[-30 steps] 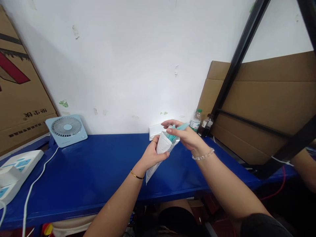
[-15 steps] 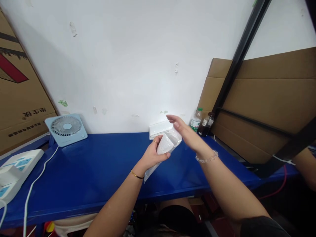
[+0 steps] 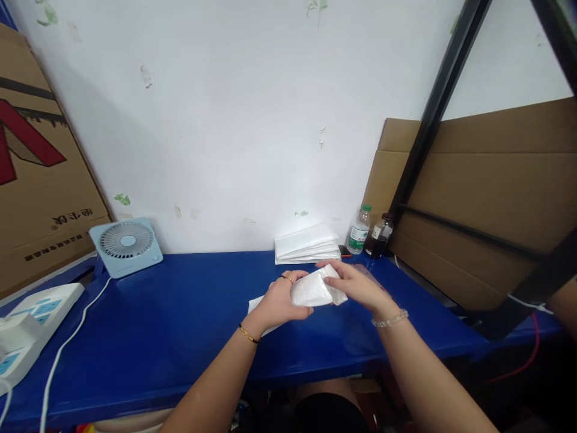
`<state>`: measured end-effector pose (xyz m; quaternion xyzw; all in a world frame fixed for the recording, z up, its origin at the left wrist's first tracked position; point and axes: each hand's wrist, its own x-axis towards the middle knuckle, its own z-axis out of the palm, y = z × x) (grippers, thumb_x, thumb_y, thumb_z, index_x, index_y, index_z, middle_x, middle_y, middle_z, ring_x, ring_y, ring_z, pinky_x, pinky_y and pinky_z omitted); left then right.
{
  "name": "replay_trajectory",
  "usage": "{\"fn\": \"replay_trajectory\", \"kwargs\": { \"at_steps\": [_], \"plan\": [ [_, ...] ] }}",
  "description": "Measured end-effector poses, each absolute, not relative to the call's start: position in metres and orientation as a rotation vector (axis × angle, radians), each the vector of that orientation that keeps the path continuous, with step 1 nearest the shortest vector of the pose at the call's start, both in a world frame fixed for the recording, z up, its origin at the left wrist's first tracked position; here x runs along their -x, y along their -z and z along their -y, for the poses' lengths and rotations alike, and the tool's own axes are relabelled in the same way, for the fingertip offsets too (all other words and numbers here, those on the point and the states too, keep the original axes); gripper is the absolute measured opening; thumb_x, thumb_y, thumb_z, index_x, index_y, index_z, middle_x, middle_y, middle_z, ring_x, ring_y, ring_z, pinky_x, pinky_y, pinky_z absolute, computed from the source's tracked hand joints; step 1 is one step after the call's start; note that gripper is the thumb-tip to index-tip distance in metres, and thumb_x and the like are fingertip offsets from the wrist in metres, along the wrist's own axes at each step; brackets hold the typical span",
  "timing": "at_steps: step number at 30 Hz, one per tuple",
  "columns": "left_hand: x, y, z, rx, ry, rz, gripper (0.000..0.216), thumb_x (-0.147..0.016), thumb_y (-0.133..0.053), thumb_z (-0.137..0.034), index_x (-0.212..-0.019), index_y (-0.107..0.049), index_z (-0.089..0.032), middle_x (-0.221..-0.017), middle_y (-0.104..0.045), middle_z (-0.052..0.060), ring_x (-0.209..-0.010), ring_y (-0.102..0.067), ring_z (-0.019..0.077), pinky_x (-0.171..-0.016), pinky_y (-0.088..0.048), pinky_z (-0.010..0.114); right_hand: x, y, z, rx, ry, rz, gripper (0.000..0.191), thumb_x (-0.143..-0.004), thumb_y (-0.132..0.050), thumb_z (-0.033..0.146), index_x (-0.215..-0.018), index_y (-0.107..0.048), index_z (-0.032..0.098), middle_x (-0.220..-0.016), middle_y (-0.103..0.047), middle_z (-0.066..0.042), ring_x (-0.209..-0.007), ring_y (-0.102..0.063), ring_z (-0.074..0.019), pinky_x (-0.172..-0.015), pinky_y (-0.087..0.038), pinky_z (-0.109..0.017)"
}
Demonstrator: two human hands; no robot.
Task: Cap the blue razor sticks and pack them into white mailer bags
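Note:
Above the blue table (image 3: 189,313) I hold a white padded bag (image 3: 311,290) nearly level. My left hand (image 3: 282,300) is wrapped round its body, thumb along the near side; part of the bag sticks out behind that hand. At the bag's right end, my right hand (image 3: 354,285) pinches the end, its thumb on top and the other fingers mostly behind. Whatever may be inside the bag is hidden. Beyond my hands, a stack of flat white bags (image 3: 306,245) lies against the wall.
A light blue fan (image 3: 128,243) and a white power strip (image 3: 42,316) with cables stand at the left. Right of the stack are a green-capped bottle (image 3: 359,231) and a dark bottle (image 3: 379,237). A black frame post (image 3: 426,126) and cardboard (image 3: 491,216) bound the right side.
My right hand has come down from over the bag's open mouth and now grips that end. The bag has tipped from slanting to nearly level. The view has shifted slightly.

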<state>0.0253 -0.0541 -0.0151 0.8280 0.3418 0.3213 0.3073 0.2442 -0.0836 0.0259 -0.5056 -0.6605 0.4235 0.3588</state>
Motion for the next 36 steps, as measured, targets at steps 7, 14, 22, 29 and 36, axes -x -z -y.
{"fn": "replay_trajectory", "kwargs": {
  "at_steps": [7, 14, 22, 29, 36],
  "plan": [
    [-0.001, 0.035, 0.053, -2.448, -0.426, -1.089, 0.081, -0.078, -0.054, -0.06, -0.146, -0.024, -0.029, -0.153, -0.023, 0.01, -0.138, -0.022, 0.034, -0.11, -0.017, 0.056, -0.252, 0.03, 0.056, 1.584, -0.799, 1.647, 0.035, -0.081, -0.051, 0.035, -0.109, -0.06, 0.015, -0.099, -0.068, -0.009, -0.091, -0.062, -0.0236, -0.08, -0.048, -0.034],
    [0.001, 0.061, 0.067, -2.716, -0.189, -1.036, 0.065, -0.088, -0.041, -0.053, -0.147, -0.022, -0.032, -0.154, -0.018, 0.009, -0.141, -0.013, 0.0341, -0.109, -0.009, 0.064, -0.252, 0.072, 0.075, 1.392, -0.893, 1.486, 0.05, -0.08, -0.058, 0.046, -0.118, -0.058, 0.015, -0.113, -0.066, -0.015, -0.104, -0.063, -0.0278, -0.092, -0.048, -0.043],
    [0.002, 0.07, 0.062, -2.805, -0.205, -1.037, 0.061, -0.092, -0.037, -0.05, -0.147, -0.019, -0.033, -0.154, -0.019, 0.009, -0.141, -0.017, 0.0337, -0.108, -0.016, 0.063, -0.212, 0.076, 0.12, 1.476, -0.576, 1.981, 0.068, -0.083, -0.055, 0.05, -0.142, -0.039, 0.02, -0.146, -0.038, -0.011, -0.138, -0.029, -0.0284, -0.114, -0.023, -0.047],
    [0.002, 0.073, 0.059, -2.85, -0.2, -1.019, 0.056, -0.094, -0.033, -0.049, -0.146, -0.021, -0.034, -0.154, -0.021, 0.008, -0.14, -0.02, 0.0318, -0.108, -0.02, 0.06, -0.224, 0.076, 0.123, 1.395, -0.594, 2.01, 0.069, -0.084, -0.055, 0.045, -0.145, -0.031, 0.025, -0.15, -0.032, -0.008, -0.139, -0.027, -0.0264, -0.114, -0.025, -0.046],
    [0.074, 0.064, 0.002, -2.847, -0.11, -1.29, 0.048, -0.094, -0.036, -0.038, -0.142, -0.032, -0.039, -0.151, -0.031, 0.004, -0.137, -0.028, 0.0281, -0.109, -0.016, 0.058, -0.229, 0.087, 0.126, 1.362, -0.534, 1.685, 0.057, -0.085, -0.053, 0.039, -0.14, -0.04, 0.026, -0.146, -0.039, -0.008, -0.136, -0.034, -0.0249, -0.111, -0.031, -0.045]
  ]
}}
